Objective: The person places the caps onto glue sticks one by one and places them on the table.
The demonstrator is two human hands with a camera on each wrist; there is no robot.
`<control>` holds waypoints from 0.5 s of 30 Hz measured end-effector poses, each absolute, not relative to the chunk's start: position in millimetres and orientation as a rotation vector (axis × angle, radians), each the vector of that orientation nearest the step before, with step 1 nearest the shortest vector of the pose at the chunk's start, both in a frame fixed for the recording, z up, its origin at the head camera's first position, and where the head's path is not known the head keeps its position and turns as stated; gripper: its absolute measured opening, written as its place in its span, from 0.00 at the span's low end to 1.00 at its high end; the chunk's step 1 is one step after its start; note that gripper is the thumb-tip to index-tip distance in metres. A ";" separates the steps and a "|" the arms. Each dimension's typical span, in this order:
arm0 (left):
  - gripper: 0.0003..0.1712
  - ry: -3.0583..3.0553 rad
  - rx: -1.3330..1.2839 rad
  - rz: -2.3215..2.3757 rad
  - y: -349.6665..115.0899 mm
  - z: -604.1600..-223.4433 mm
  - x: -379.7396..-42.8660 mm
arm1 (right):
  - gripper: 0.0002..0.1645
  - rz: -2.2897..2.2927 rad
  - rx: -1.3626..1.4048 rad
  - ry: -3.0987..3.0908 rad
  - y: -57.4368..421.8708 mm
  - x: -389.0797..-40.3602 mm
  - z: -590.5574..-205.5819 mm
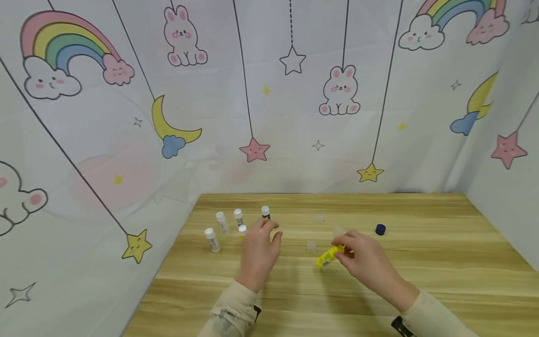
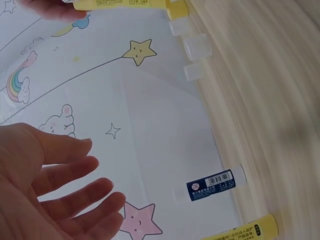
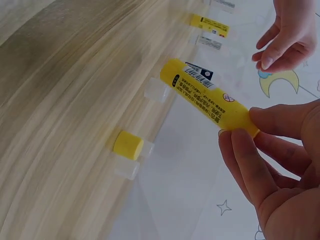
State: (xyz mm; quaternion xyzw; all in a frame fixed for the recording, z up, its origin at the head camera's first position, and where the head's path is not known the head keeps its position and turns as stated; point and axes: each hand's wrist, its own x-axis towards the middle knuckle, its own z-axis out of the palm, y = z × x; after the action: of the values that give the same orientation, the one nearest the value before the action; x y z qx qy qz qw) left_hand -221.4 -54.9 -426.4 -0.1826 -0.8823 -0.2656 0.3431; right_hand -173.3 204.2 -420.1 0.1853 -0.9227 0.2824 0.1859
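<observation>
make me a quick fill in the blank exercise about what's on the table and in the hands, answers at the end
1. The right hand pinches a tube whose main colour is ____.
2. The left hand, with its fingers apart from the things around it, holds ____.
3. In the head view, the standing tubes on the left have ____ tops.
4. Toward the right of the table sits a small cap coloured dark ____.

Missing words: yellow; nothing; white; blue

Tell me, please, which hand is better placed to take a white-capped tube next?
Probably the left hand: it is empty and near the white-capped tubes, while the right hand pinches a yellow tube.
</observation>
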 end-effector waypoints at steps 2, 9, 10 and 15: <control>0.10 -2.284 -0.464 -0.692 -57.9 -426.4 -224.5 | 0.16 0.787 0.533 -2.607 207.1 -171.6 -420.3; 0.09 -2.284 -0.396 -0.670 -69.3 -427.6 -236.9 | 0.17 0.692 0.538 -2.653 221.0 -166.1 -419.6; 0.09 -2.289 -0.380 -0.670 -71.0 -427.8 -238.6 | 0.17 0.677 0.544 -2.653 223.1 -165.4 -419.3; 0.08 -2.312 -0.320 -0.691 -78.4 -428.5 -246.7 | 0.17 0.615 0.563 -2.644 234.1 -161.4 -417.6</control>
State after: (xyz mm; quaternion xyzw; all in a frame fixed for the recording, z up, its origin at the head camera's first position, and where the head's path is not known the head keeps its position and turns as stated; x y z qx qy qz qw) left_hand -246.7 -78.4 -428.5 -0.1234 -0.8911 -0.2662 0.3463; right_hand -161.4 234.1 -417.6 0.1997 -0.9376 0.2180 0.1834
